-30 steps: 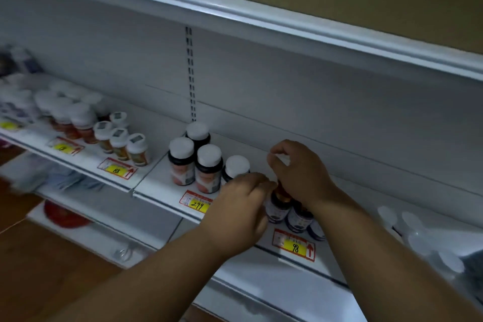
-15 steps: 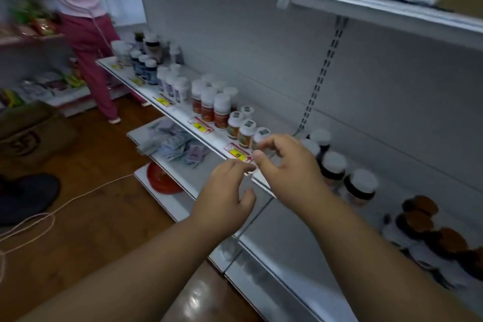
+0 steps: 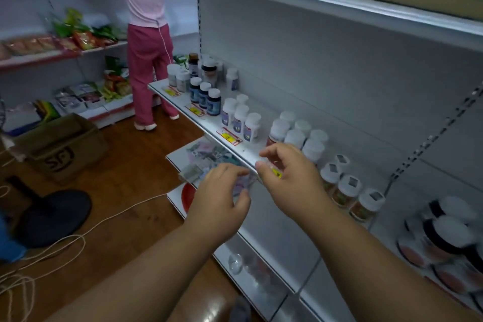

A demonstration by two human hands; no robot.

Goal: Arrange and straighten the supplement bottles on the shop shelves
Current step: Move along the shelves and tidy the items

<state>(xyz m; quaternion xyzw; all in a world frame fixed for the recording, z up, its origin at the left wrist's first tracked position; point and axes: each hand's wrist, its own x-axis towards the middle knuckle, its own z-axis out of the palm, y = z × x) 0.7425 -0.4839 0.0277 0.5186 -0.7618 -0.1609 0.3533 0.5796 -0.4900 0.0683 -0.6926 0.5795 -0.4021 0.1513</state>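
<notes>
A white shop shelf (image 3: 251, 157) runs from far left to near right, with rows of supplement bottles. White-capped orange-label bottles (image 3: 295, 136) stand just beyond my right hand (image 3: 290, 180). Small amber bottles (image 3: 347, 191) follow to the right, then dark bottles with white lids (image 3: 444, 232). White bottles with blue labels (image 3: 240, 120) and dark blue bottles (image 3: 205, 95) stand farther along. My right hand hovers at the shelf's front edge, fingers loosely curled, holding nothing. My left hand (image 3: 222, 196) floats beside it, in front of the shelf, also empty.
A person in pink (image 3: 149, 34) stands at the far end of the shelf. A cardboard box (image 3: 60, 146) and a dark fan base (image 3: 52, 214) with a white cord sit on the wooden floor at left. Lower shelves hold packets (image 3: 209, 157). Boxes sit on the top shelf.
Both hands let go of the dark bottles at the right and moved left along the shelf. The view swung left, so the person and the far rows came into sight.
</notes>
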